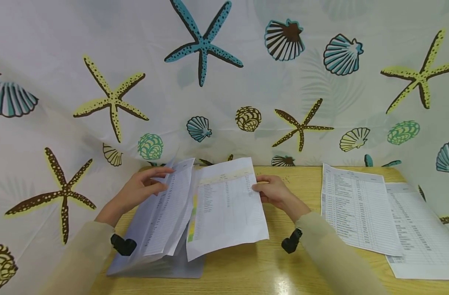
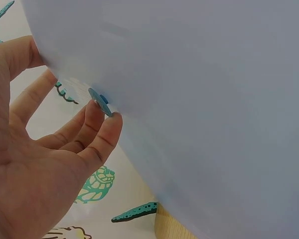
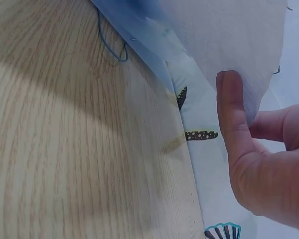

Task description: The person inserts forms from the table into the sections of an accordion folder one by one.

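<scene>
My left hand (image 1: 141,188) has its fingers curled on the flap of the translucent blue plastic folder (image 1: 165,269), lower left of the frame, and my right hand (image 1: 277,192) is pinching the white printed sheet with a yellow-green strip (image 1: 226,209), mid-frame, by its right edge. With so little gripped, I reckon it could buckle — or snag on the white printed pages (image 1: 169,213) beside it if the flap slips.
</scene>
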A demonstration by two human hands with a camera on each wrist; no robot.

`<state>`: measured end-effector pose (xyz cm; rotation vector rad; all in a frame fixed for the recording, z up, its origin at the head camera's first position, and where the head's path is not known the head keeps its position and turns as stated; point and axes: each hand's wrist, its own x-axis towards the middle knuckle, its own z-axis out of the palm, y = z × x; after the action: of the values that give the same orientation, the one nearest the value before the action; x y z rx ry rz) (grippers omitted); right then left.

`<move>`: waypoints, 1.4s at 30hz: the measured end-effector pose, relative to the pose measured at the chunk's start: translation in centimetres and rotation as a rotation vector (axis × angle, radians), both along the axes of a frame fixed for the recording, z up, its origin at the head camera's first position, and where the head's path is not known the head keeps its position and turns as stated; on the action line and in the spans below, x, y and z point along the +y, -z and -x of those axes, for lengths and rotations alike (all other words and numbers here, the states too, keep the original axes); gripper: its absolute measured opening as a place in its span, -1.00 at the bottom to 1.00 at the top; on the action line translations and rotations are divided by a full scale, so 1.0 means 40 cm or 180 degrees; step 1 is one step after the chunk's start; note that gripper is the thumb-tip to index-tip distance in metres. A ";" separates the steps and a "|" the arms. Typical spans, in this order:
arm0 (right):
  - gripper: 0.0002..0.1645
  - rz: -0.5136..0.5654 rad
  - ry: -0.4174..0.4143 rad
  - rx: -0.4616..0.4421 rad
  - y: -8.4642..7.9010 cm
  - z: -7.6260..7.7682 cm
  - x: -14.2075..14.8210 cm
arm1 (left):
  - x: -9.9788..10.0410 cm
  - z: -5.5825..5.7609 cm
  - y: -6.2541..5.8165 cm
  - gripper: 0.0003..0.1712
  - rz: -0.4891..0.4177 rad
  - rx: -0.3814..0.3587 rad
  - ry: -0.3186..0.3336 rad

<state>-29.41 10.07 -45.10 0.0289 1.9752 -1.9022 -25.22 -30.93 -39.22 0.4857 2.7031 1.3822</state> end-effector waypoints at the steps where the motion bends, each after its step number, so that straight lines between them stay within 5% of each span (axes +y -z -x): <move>1: -0.47 0.0022 0.0018 -0.0004 0.000 0.002 -0.002 | 0.000 0.000 0.000 -0.44 -0.0007 0.0003 0.0004; 12: -0.48 0.0133 0.0146 -0.0137 0.009 0.005 -0.014 | 0.004 0.000 -0.003 -0.45 -0.0110 0.0100 0.0092; 42: -0.60 -0.0117 -0.0071 0.0274 0.030 -0.017 -0.063 | 0.002 -0.004 -0.002 -0.45 -0.0125 0.0063 0.0100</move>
<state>-28.73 7.55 -46.32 -0.0656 2.0577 -1.8824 -25.05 -30.87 -39.15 0.5454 2.6761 1.4323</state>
